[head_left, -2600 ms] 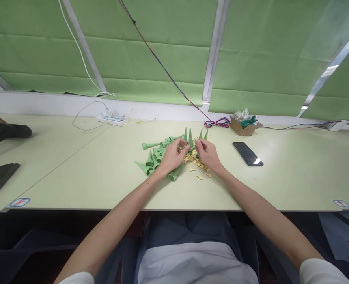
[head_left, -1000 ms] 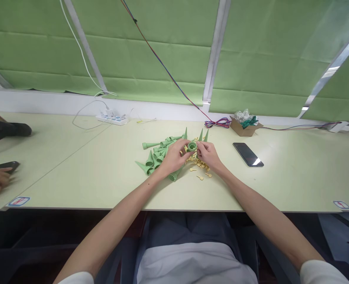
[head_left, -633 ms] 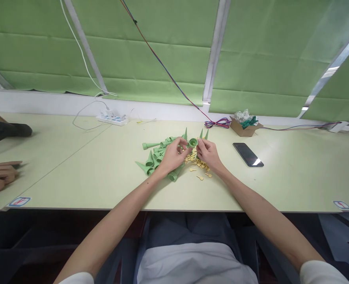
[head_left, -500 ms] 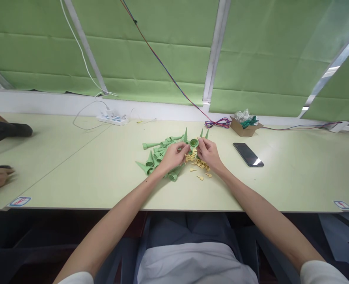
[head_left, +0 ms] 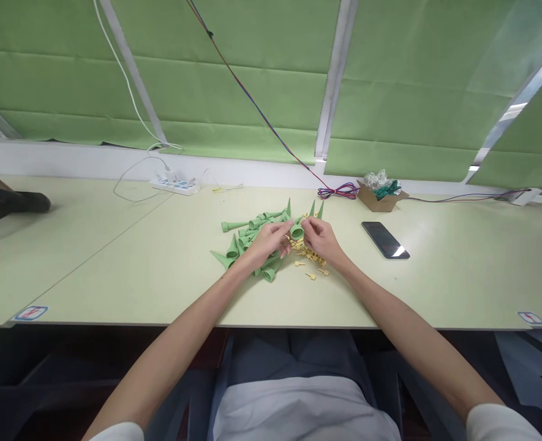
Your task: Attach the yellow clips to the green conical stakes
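Observation:
A hollow green plastic cone [head_left: 297, 232] is held just above the table, its round open end tilted toward me. My left hand [head_left: 271, 240] pinches it from the left with thumb and forefinger, the lower fingers curled beneath. From the other side my right hand [head_left: 322, 237] presses its fingertips to the rim; whether a small piece is also between them is hidden. A heap of similar green cones [head_left: 245, 236] lies under and left of my left hand. Small yellow pegs [head_left: 314, 255] are scattered below my hands.
Two green cones [head_left: 316, 209] stand upright behind my right hand. A phone [head_left: 385, 240] lies to the right. Farther back are a small cardboard box [head_left: 378, 201] with plastic wrap, a coiled cable [head_left: 339, 191] and a power strip [head_left: 176, 185]. A black object [head_left: 13, 201] stands far left.
The held cone has moved slightly down and left, and its open end has tipped lower. My left fingers have shifted around it. Another person's hand at the left edge has left the view.

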Available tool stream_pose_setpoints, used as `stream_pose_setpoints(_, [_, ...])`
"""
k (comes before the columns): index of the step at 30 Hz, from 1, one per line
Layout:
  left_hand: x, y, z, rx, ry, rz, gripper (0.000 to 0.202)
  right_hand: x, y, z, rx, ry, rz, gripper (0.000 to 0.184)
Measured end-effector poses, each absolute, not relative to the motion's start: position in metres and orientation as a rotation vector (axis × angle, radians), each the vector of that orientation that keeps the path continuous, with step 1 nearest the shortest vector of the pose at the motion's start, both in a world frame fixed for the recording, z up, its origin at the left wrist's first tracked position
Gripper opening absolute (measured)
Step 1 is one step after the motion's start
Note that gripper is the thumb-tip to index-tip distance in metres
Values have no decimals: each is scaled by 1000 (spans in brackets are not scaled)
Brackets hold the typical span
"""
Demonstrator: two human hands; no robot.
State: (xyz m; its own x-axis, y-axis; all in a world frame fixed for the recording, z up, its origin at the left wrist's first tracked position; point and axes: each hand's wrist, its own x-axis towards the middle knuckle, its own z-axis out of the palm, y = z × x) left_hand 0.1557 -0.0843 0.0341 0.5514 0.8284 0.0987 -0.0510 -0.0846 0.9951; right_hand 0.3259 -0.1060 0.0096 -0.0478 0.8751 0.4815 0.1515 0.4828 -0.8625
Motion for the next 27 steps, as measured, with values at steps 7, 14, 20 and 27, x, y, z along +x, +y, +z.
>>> stream_pose_setpoints(7, [152, -83, 33, 1589, 697, 850, 39, 327, -107, 11, -970, -1553, 769, 50])
stream_pose_setpoints(14, [152, -86, 33, 1983, 782, 918, 37, 328, -105, 10, -1039, -1527, 739, 56])
stream_pose_setpoints(20, [154, -83, 28, 2296, 781, 1097, 29, 332, -104, 10, -1105, -1599, 677, 56])
stream_pose_setpoints(27, [155, -82, 25, 2344, 823, 1138, 20, 326, -103, 8, -1083, -1480, 700, 55])
